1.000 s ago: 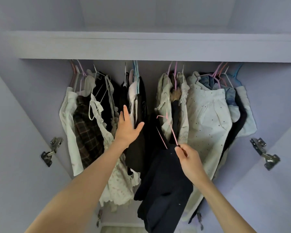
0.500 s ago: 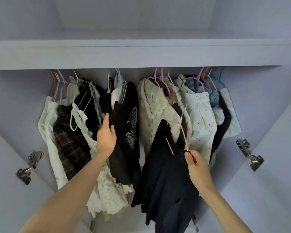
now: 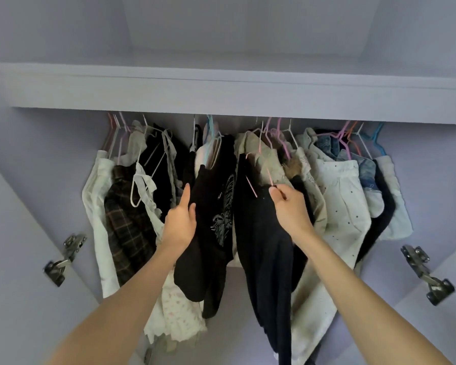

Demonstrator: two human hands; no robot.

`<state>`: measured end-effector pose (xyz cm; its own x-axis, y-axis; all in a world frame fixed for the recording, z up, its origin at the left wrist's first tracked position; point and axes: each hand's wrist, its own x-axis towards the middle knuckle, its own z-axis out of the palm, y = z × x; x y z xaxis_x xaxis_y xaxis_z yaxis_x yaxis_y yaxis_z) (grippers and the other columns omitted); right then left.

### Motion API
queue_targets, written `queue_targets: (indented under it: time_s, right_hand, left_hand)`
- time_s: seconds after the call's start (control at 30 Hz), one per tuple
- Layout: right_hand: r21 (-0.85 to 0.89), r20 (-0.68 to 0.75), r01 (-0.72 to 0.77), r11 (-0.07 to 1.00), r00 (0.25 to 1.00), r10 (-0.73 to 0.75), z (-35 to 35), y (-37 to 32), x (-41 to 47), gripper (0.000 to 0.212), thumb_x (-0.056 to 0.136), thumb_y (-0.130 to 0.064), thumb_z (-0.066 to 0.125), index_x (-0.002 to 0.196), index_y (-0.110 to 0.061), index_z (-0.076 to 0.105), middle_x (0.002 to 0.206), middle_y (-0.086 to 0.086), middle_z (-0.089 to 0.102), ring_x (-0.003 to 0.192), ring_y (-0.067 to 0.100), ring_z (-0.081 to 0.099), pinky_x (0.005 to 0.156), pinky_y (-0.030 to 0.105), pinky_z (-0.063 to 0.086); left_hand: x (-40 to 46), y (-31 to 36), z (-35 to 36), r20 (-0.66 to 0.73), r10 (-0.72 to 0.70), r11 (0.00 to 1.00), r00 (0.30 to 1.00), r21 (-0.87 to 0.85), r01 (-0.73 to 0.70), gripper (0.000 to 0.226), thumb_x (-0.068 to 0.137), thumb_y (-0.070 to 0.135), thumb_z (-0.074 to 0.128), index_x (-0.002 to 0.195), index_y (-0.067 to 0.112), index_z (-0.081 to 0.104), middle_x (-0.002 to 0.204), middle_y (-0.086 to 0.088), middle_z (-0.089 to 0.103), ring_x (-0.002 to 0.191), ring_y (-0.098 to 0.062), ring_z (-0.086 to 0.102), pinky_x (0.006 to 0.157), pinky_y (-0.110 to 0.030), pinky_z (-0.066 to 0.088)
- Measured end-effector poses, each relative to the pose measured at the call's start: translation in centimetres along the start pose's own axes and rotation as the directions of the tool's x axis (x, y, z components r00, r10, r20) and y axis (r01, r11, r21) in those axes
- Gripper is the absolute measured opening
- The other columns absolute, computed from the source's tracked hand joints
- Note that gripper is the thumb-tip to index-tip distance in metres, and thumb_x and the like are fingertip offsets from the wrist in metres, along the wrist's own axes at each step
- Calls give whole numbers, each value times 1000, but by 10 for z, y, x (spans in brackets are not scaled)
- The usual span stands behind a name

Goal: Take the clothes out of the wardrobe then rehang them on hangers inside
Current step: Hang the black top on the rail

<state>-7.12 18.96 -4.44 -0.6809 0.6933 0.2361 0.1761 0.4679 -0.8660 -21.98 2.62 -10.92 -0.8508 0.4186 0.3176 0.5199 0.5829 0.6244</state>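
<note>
While the left hand [image 3: 181,222] presses flat against a black printed top [image 3: 216,206], the right hand [image 3: 291,209] pinches a pink hanger [image 3: 261,164] bearing a navy garment [image 3: 269,259]

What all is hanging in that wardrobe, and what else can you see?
navy garment: one, dark navy, centre, on a pink hanger, held up by the right hand
black top: one, black with pale print, centre-left
plaid garment: one, brown, left
white garments: several, both sides
denim: a few pieces, blue, right
hinges: two, metal, on the doors
shelf: one, lilac, above
left hand: pushes the black top aside
right hand: pinches the hanger
</note>
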Motion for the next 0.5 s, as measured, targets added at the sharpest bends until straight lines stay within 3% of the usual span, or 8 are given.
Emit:
queue_targets:
  time_s: [0.17,0.3,0.37,0.5]
  right_hand:
    - [-26,-75,34,999,997,-35,14,-5,47,30,98,-14,41,72,1,46,61,1,37,60,15,32,56,27,24]
    - [-96,-113,100,990,987,-111,25,1,57,37,98,-12,43,61,-15,36,56,-2,37,52,9,32,49,19,29]
    - [-101,-138,115,988,982,-129,30,5,54,35,97,-13,43,63,-16,39,55,-2,37,50,9,33,48,11,33]
    - [-71,-150,158,985,974,-168,36,5,51,26,97,-14,43,72,-9,45,53,-3,37,48,10,33,47,12,33]
  left_hand:
    - [1,-3,6,-22,10,1000,1000,-7,-10,54,99,16,40,147,15,15,46,1,38,40,-10,37,51,-25,36]
    - [0,-4,9,-26,18,1000,1000,1,-18,55,98,16,41,147,16,15,45,3,37,40,-13,38,48,-30,39]
    - [-1,-4,10,-25,12,1000,1000,0,-12,55,98,17,41,147,17,15,45,3,37,41,-14,39,50,-33,44]
    - [1,-6,11,-18,11,1000,1000,19,-11,55,99,17,40,147,18,13,45,3,35,41,-11,35,51,-29,40]
